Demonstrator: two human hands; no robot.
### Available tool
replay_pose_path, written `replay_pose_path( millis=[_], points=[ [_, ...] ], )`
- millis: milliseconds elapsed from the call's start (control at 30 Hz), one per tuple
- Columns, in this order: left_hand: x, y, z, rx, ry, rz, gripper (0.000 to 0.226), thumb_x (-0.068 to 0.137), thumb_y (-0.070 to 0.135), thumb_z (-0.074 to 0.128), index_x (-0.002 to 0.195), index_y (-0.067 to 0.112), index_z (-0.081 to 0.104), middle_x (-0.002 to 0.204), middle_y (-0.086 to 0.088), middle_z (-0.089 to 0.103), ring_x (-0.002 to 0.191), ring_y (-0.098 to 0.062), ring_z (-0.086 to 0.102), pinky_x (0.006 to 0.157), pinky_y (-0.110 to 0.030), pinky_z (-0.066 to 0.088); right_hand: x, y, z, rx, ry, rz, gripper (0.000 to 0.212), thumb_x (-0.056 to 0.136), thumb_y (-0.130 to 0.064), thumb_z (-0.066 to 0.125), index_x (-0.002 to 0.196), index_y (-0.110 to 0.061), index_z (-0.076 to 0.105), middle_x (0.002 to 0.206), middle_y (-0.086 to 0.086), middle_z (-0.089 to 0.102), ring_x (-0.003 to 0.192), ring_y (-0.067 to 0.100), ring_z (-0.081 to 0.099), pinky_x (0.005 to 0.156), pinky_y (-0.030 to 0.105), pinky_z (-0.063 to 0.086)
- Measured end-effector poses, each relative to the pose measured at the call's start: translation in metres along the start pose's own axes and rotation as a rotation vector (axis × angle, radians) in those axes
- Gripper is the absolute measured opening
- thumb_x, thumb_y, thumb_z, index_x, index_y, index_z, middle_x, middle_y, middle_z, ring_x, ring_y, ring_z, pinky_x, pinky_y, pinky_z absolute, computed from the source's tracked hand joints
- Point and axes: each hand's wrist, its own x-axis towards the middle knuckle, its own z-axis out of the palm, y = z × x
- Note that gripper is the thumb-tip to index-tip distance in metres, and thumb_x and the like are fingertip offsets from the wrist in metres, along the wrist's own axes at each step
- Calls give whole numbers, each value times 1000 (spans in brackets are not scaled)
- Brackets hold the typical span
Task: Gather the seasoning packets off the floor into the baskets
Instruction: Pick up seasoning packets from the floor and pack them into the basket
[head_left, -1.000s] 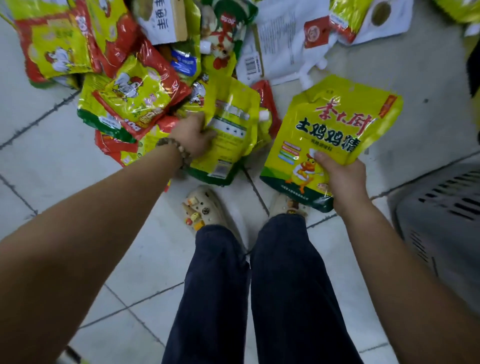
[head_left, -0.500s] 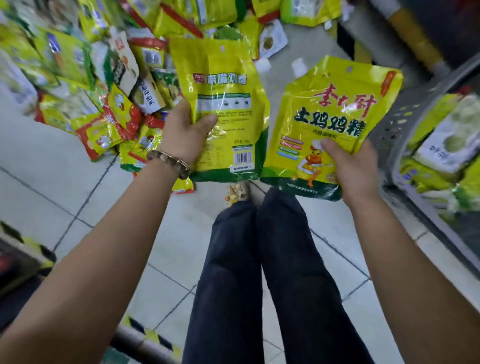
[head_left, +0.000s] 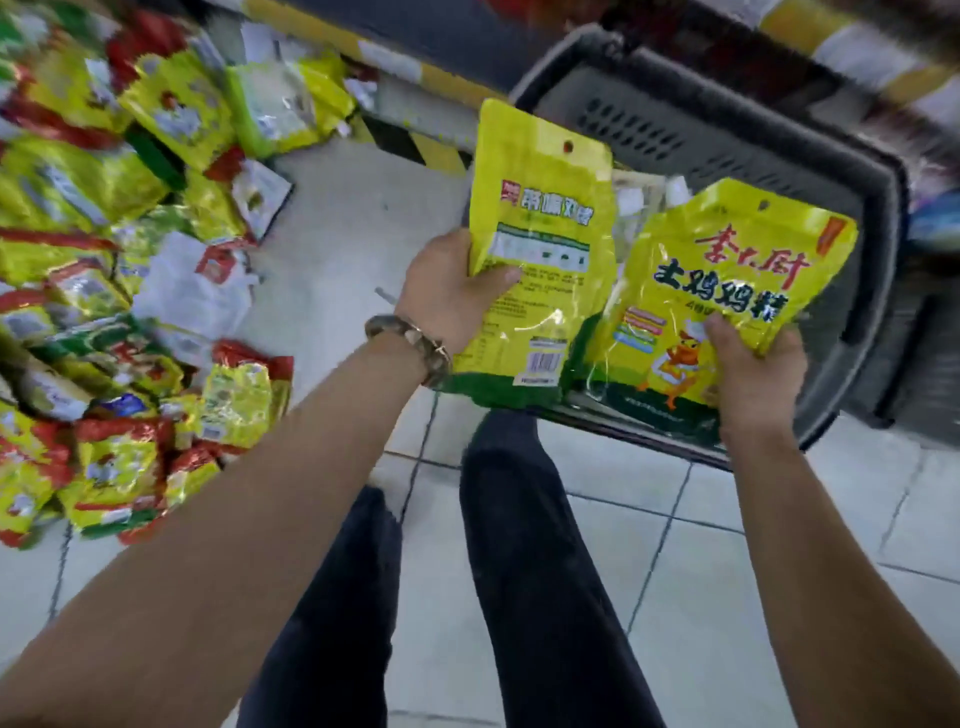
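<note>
Packet one (head_left: 545, 234) gripped in L hand (head_left: 447, 291), packet two (head_left: 727, 280) in R hand (head_left: 753, 374), both now swung off the floor, over the basket (head_left: 878, 208) at 1 o'clock. Drop's next, prob; pile (head_left: 104, 260) waits at 9.

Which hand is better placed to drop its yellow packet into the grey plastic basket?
Probably the right hand: its yellow packet with the chicken picture hangs over the middle of the grey plastic basket; the left hand holds a yellow barcode packet over the left rim.
</note>
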Motion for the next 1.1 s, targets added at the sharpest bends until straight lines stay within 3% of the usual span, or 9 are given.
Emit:
replay_pose_path(
  millis=[67, 133, 300, 400, 500, 633, 733, 833, 1100],
  points=[
    [41, 9, 41, 102, -43, -16, 42, 88, 32, 60, 109, -4, 55, 109, -19, 61, 100, -29, 58, 75, -33, 41, 44, 19, -4, 11, 27, 44, 32, 85, -18, 69, 114, -14, 57, 96, -9, 66, 82, 4, 64, 71, 25, 54],
    [80, 14, 76, 122, -40, -25, 38, 91, 28, 57, 114, -1, 54, 117, -18, 59, 108, -29, 56, 77, -29, 39, 84, 37, 1, 3, 39, 66, 33, 82, -20, 70, 113, -13, 60, 100, -3, 67, 89, 12, 65, 81, 31, 54],
    [157, 10, 139, 130, -86, -104, 42, 91, 30, 57, 125, 5, 52, 129, -9, 55, 118, -22, 51, 80, -21, 35, 161, 72, 17, -96, -26, 63, 29, 80, -27, 72, 106, -18, 63, 96, -7, 64, 88, 10, 61, 72, 20, 46],
    [180, -2, 164, 172, -133, -170, 56, 88, 33, 61, 135, 6, 44, 136, -10, 51, 124, -26, 47, 93, -28, 40, 192, 94, 22, -177, -52, 60, 37, 79, -32, 72, 109, -12, 63, 104, 0, 67, 94, 14, 62, 71, 19, 41],
    [181, -14, 177, 196, -13, -313, 73, 85, 32, 67, 141, 4, 28, 141, -12, 44, 127, -28, 45, 97, -32, 40, 208, 109, 25, -260, -39, 124, 47, 80, -36, 71, 117, -10, 59, 115, 6, 65, 105, 22, 60, 72, 21, 38],
    [157, -12, 184, 462, 169, -37, 92, 79, 31, 71, 149, 17, 12, 154, -13, 15, 140, -29, 22, 109, -40, 27, 207, 109, 30, -390, 52, 109, 64, 79, -35, 68, 133, -11, 44, 130, 10, 54, 117, 28, 52, 89, 33, 43],
    [149, -10, 199, 816, -81, 254, 98, 80, 46, 65, 151, 24, 1, 157, -14, -8, 144, -33, -4, 115, -50, 3, 188, 99, 42, -659, 81, -61, 74, 87, -35, 60, 149, -20, 23, 152, 11, 28, 140, 28, 26, 113, 47, 16],
    [154, -13, 211, 971, -273, 282, 98, 81, 58, 56, 149, 27, -7, 155, -11, -20, 143, -34, -16, 112, -55, -5, 172, 102, 59, -882, -193, -261, 71, 94, -48, 43, 152, -25, 9, 160, 7, 1, 147, 27, -1, 113, 56, -2],
    [177, -15, 204, 1058, -450, 204, 97, 83, 69, 43, 144, 33, -23, 152, -5, -32, 142, -30, -21, 114, -57, 0, 173, 114, 74, -1005, -326, -223, 69, 96, -56, 27, 151, -27, -3, 158, 6, -16, 145, 28, -16, 112, 58, -7]
  ],
)
